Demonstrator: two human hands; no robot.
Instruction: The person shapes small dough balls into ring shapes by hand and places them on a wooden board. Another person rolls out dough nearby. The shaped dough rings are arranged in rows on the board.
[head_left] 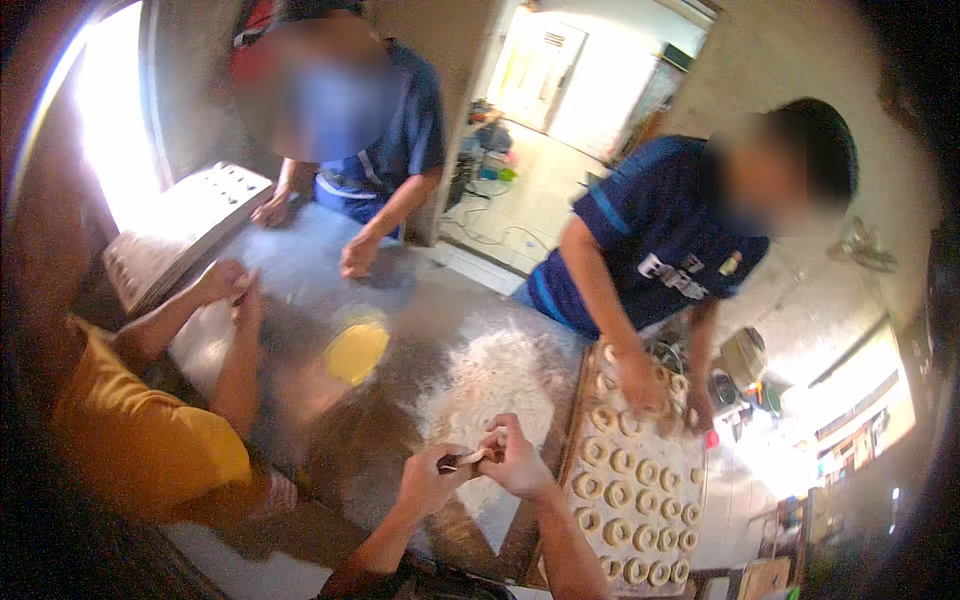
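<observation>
Above the floured part of the table, my left hand (432,482) and my right hand (516,466) meet with their fingers closed. Pinched between them is a small pale piece of dough (466,458), partly covered by the fingers. White flour (490,390) is spread on the metal table (400,480) under and beyond my hands. To the right lies a floured tray (572,470) bearing rows of ring-shaped dough pieces (620,494). A co-worker's hand (642,385) reaches down onto the rings at its far end.
A shallow round of something yellow (357,352) sits left of the flour. At left, a person in a yellow shirt (150,440) works with both hands together. Another person in dark blue (415,110) stands across the table. A pale slab-like board (185,235) lies at the far left.
</observation>
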